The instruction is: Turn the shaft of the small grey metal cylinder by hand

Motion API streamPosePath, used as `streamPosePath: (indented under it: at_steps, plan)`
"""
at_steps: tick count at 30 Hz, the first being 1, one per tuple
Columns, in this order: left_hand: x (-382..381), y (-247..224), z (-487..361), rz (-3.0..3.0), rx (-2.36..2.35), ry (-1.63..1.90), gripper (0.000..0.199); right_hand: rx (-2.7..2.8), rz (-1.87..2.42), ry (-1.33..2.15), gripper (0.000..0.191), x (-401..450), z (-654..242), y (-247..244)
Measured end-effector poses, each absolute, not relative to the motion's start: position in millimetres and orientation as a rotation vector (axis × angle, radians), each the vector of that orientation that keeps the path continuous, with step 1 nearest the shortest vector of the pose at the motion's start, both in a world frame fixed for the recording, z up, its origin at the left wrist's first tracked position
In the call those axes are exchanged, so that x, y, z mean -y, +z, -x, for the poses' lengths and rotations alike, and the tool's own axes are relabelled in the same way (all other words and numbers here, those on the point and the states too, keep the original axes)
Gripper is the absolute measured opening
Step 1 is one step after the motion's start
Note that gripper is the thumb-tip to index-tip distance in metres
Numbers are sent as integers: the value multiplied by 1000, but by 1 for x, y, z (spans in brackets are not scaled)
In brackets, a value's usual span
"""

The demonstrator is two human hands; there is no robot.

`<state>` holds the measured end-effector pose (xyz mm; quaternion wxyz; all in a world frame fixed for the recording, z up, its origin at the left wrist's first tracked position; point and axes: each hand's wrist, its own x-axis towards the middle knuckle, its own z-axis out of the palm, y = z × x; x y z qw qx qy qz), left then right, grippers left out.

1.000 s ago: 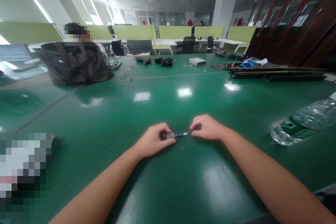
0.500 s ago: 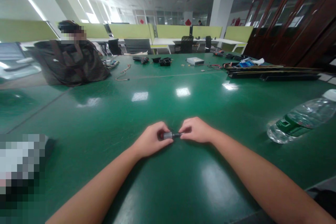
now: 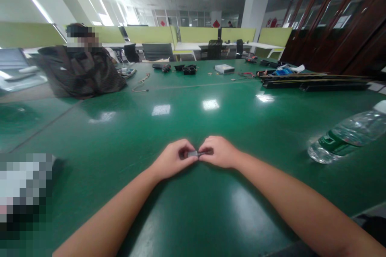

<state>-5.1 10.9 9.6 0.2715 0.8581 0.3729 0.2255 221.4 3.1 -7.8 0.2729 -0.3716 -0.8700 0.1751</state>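
My left hand (image 3: 172,160) is closed round a short grey-and-black cylindrical object (image 3: 192,153), low over the green table (image 3: 193,200). The object lies roughly level, its grey barrel between my left thumb and fingers. At its dark, narrower right end, my right hand (image 3: 221,152) pinches with thumb and fingertips. The fingertips of both hands nearly meet. Fingers cover much of the object, and its exact kind cannot be made out.
A water bottle (image 3: 346,138) lies on its side at the right. A dark bag (image 3: 81,72) stands at the back left, a person behind it. Farther back are a white box (image 3: 224,68), black parts (image 3: 189,70) and long black strips (image 3: 316,84). A blurred-out item (image 3: 25,184) sits at the left.
My right hand has moved left along the object, up to my left fingertips, and now covers its dark end. My left hand has hardly moved.
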Motion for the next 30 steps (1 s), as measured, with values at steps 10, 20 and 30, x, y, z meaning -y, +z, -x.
streamPosePath:
  at_steps: [10,20,30]
  plan:
    - [-10,10,5,-2317,-1033,584,23,2375,957,433,14,-3,-222,-8]
    - [-11,11,5,-2315,-1022,591,21,2366,950,461,14,-4,-222,-9]
    - [-13,10,5,-2302,-1006,579,20,2363,924,460,13,-6,-223,-11]
